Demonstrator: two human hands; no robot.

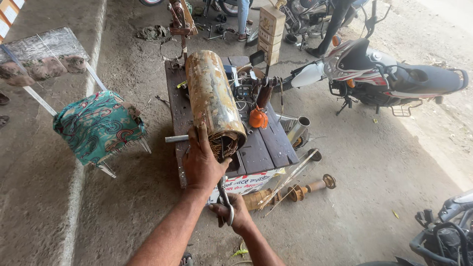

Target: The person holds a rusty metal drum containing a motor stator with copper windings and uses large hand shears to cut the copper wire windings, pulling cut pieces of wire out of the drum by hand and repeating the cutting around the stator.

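A white sign panel (246, 183) with red and dark lettering covers the front face of the dark wooden table (268, 145), just below its near edge, partly hidden behind the person's hands. Beyond the table's far right corner stands a tall stack of tan cardboard boxes (271, 33), upright, each marked with small dark print. At the top left corner, a sliver of an orange and white sign (9, 15) shows.

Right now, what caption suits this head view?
Left hand steadies a rusty cylinder on a bench; right hand grips a metal tool.
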